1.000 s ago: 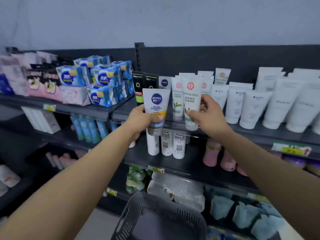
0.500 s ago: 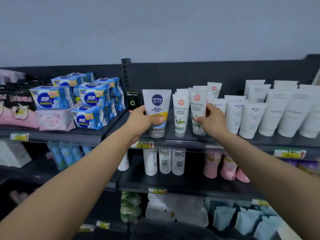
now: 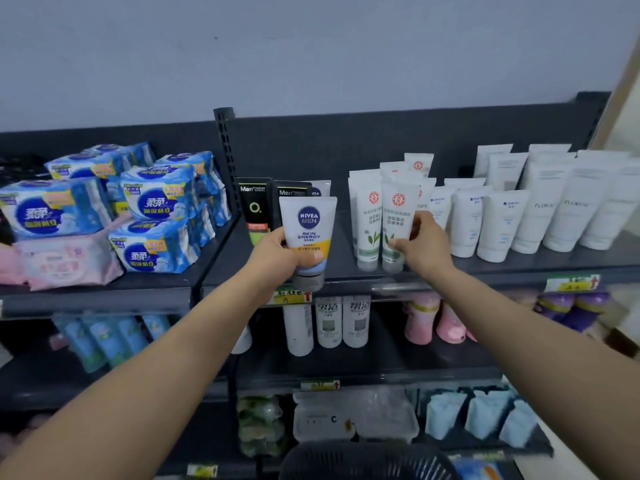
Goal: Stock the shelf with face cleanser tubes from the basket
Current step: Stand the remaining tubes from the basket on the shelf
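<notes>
- Both tubes have been carried up and in to the top shelf since the earlier frames, and the basket has sunk to the bottom edge of the view.
- The Nivea tube is held upright, cap down, by the left hand, whose fingers and thumb are curled round its lower half. Its cap hangs at the shelf's near edge, just right of the black tubes.
- The white tube is pinched low down by the right hand, with curled fingers on both sides. It is stood cap down, touching a like tube on its left, at the front of that row.
- Placing is judged to be the step in hand: both tubes are at the shelf, and neither is released.
- For the next move, the Nivea tube would need to be pushed farther in, before the other Nivea tube seen behind it, and its cap seated flat before the grip is loosened. A soft tube on a small cap may be tipped easily.
- "NIVEA MEN SKIN ENERGY" can be read on the held tube, and "Men" with a large "O" on the black tubes.
- A red round seal, Chinese characters and a green leaf are printed on the white tube.
- Chinese characters are shown on the blue packs at left, and a red arrow on the yellow tag.
</notes>
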`<action>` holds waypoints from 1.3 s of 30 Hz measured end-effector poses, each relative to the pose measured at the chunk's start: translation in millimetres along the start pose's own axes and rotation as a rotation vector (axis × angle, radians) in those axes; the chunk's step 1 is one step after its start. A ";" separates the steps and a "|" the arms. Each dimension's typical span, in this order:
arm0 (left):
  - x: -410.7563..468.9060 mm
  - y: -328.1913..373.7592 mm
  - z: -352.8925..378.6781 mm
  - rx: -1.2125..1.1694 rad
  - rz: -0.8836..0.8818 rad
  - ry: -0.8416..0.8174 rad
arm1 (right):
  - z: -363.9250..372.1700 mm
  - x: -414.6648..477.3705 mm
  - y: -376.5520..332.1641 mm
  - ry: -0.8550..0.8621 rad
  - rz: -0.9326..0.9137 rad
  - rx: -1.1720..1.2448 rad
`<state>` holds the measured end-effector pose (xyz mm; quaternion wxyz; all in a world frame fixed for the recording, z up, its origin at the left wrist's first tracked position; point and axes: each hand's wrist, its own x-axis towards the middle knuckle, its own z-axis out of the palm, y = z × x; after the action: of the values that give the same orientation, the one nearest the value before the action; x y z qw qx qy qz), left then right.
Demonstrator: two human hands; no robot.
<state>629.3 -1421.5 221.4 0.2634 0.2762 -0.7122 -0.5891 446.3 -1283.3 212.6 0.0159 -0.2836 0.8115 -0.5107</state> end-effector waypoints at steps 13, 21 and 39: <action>-17.4 14.2 -12.1 -0.085 0.077 0.264 | -7.8 -30.0 -55.1 -0.007 -0.404 0.113; -19.6 10.1 -57.0 -0.103 0.023 0.386 | 19.8 -44.3 -71.7 -0.232 -0.487 0.111; 55.4 -32.1 -97.3 -0.005 -0.112 0.105 | 68.8 -47.9 -87.4 -0.102 -0.390 -0.036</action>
<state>660.9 -1532.9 208.8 0.2677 0.3455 -0.6792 -0.5896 546.9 -1344.7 240.3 -0.0475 -0.4611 0.7484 -0.4744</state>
